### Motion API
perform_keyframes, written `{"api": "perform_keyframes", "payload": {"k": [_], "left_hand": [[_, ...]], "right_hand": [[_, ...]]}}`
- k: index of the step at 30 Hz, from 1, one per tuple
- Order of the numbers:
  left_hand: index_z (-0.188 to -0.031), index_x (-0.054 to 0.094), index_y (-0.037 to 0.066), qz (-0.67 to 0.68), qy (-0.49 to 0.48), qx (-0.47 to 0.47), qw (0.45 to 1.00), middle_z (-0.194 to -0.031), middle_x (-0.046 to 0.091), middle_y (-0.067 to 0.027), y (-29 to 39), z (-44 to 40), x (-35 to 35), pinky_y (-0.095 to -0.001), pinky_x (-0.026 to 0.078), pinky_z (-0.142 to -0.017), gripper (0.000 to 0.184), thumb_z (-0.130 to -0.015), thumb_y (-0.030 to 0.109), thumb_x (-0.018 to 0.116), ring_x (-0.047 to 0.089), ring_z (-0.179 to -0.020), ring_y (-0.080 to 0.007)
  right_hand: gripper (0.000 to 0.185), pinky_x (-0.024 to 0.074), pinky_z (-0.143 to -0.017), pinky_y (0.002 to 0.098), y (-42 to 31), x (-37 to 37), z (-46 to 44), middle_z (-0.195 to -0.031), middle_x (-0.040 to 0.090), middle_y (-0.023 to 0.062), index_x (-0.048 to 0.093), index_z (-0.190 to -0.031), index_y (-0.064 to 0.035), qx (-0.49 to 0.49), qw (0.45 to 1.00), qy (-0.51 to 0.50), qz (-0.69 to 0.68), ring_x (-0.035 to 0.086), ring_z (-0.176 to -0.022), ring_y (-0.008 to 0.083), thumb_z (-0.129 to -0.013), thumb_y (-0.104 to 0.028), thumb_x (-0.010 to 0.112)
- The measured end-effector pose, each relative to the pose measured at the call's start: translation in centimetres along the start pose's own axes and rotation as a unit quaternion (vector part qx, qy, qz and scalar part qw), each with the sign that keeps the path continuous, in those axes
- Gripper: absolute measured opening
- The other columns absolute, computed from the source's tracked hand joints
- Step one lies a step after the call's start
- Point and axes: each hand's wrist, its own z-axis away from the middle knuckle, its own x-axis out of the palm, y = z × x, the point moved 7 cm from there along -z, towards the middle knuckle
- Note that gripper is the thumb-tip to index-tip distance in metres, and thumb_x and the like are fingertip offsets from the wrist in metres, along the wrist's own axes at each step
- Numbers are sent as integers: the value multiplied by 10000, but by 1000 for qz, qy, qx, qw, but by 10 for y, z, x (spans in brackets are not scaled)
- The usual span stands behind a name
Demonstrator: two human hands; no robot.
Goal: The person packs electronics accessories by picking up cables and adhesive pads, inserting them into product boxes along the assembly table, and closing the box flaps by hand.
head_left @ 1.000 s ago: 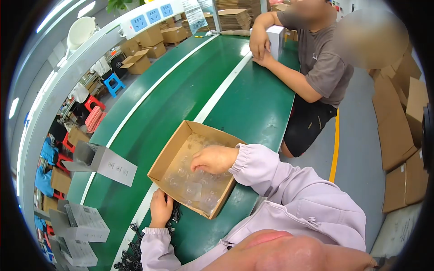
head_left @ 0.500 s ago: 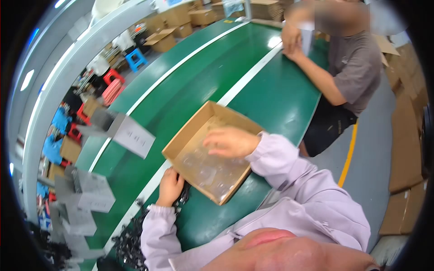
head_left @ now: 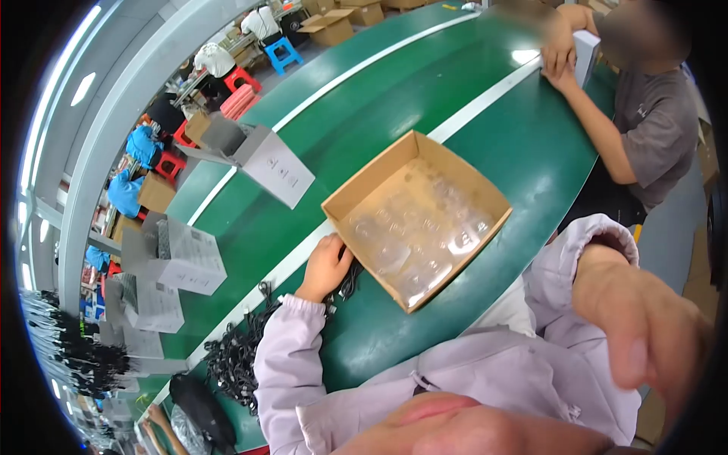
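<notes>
Cardboard tray: your left hand is at its left side, your right hand well apart, right; fingers' spread cannot be told.

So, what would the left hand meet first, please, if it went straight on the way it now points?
The left hand would probably meet the side of the open cardboard box just ahead of its fingers, though I cannot tell whether they already touch.
</notes>
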Motion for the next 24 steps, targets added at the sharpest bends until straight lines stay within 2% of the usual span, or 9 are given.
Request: {"api": "perform_keyframes", "payload": {"k": [8,10,13,17,22,24], "left_hand": [[-948,544,1,7,24,10,1000,-886,560,-179,11,16,-8,-401,424,-771,198,-781,105,523,518,-864,-349],[-948,544,1,20,19,9,1000,-879,558,-181,13,13,-7,-402,423,-771,196,-781,101,522,517,-860,-350],[-1003,535,-3,8,-39,-54,998,-959,558,-200,12,15,-8,-395,417,-810,229,-797,94,520,515,-915,-370],[-998,534,-8,8,-6,-32,999,-953,559,-200,12,19,-12,-397,419,-804,220,-805,97,515,516,-911,-367],[-985,534,-13,6,-10,-28,1000,-951,560,-200,19,22,-13,-398,420,-797,207,-812,98,512,517,-905,-365],[-953,537,-11,5,2,-24,1000,-899,558,-186,20,22,-16,-409,417,-761,191,-798,98,514,511,-864,-360]], "right_hand": [[432,427,-830,355,-51,16,-34,-1132,528,99,507,-1130,-45,-100,993,-21,53,528,-999,235,-808,-324,578],[434,428,-828,354,-61,18,-38,-1132,529,93,507,-1132,-50,-109,991,-28,68,530,-997,231,-808,-329,578],[437,430,-825,353,-73,23,-40,-1133,530,85,506,-1136,-59,-107,990,-38,79,532,-994,225,-807,-337,578],[441,432,-821,352,-84,30,-43,-1135,532,74,505,-1141,-70,-116,988,-51,84,536,-990,217,-806,-347,579],[446,434,-816,351,-91,36,-50,-1136,534,61,504,-1147,-84,-117,986,-62,98,540,-985,207,-805,-360,580],[448,435,-814,350,-92,36,-49,-1137,535,56,504,-1149,-89,-119,986,-52,109,541,-983,203,-805,-365,580]]}}
